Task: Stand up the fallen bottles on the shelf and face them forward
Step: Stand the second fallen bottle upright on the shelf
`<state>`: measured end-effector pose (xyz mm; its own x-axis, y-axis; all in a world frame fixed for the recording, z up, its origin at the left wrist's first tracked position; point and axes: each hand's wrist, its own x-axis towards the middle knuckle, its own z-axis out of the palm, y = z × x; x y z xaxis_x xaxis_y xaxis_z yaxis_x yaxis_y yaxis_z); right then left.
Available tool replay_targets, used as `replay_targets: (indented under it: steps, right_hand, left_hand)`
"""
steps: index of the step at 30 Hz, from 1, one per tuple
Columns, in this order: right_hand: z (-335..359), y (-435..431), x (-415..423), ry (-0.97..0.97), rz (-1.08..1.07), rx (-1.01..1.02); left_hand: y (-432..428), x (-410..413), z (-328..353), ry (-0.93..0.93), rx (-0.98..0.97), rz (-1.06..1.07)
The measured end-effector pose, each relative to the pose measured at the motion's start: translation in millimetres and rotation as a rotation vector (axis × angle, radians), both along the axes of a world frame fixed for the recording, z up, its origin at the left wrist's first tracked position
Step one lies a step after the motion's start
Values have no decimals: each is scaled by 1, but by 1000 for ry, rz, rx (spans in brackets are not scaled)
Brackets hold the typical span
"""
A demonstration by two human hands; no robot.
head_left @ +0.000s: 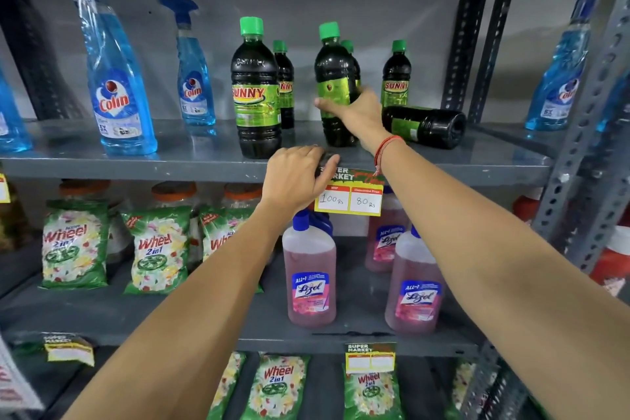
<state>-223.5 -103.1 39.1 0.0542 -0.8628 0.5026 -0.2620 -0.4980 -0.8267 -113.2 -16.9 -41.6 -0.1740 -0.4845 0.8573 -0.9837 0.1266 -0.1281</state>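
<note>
On the grey upper shelf [136,165] stand several dark SUNNY bottles with green caps. My right hand [354,109] grips one of them [332,78] around its middle; it is nearly upright, leaning slightly left, and its label is turned to the side. To its right another dark bottle [426,126] lies on its side, its base toward me. A front bottle [255,92] stands upright with its label forward. Two more stand behind [284,85] and one at the right [395,78]. My left hand [296,177] rests palm down on the shelf's front edge, holding nothing.
Blue Colin spray bottles [116,78] [194,72] stand left on the same shelf, another [562,72] on the neighbouring rack. A price tag [347,199] hangs from the shelf edge. Below are Wheel detergent packets [73,245] and pink Lizol bottles [310,280]. A perforated steel upright [579,153] stands at the right.
</note>
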Motion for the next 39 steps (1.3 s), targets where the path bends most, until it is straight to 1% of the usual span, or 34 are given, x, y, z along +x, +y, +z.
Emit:
replay_targets:
  steps: [2,6,10,12,15,16,19,21,23,26,28,30,32,35,37,38,39]
  right_hand:
    - [-5,-1,0,-48,44,42]
    - [-4,-3,-5,-49,85,95]
    - [-8,-7,-11,-64,196,159]
    - [-8,-8,-10,-48,162,145]
    - [-10,-8,-9,85,-35,34]
    - [-11,-9,-8,95,-57,21]
    - [-12,-12,-9,-13,87,122]
    - [-13,-15,-12,-41,156,163]
    - [-15,-18,-12,-10,109,131]
    - [-15,-15,-11,94,-50,14]
    - [-14,-15,-10,84,-22,39]
    - [-13,-17,-11,22,73,132]
    - [-14,-16,-12,6,101,174]
    - [-15,-15,-13,101,-3,59]
    - [-15,-13,-11,156,-27,1]
    - [-15,-11,-10,163,-7,14]
    - [-15,-11,-10,131,42,62]
  left_hand:
    - [0,0,0,0,-10,9]
    - [-3,0,-2,32,24,21]
    - [-4,0,-3,35,31,20]
    - [-4,0,-3,38,37,20]
    - [-3,-1,-3,45,44,26]
    - [-3,-1,-2,47,48,29]
    - [-1,-1,-2,52,59,20]
    - [0,-1,-1,54,67,17]
    - [0,-2,-1,57,82,20]
    - [1,-2,0,61,100,22]
    - [2,-2,1,63,104,11]
    - [3,-2,1,67,105,2]
    - [3,-3,1,74,112,3]
    - [3,-3,1,90,124,1]
    - [4,-4,1,98,128,1]
    - [4,-4,1,101,127,0]
    - [4,-5,2,102,127,-1]
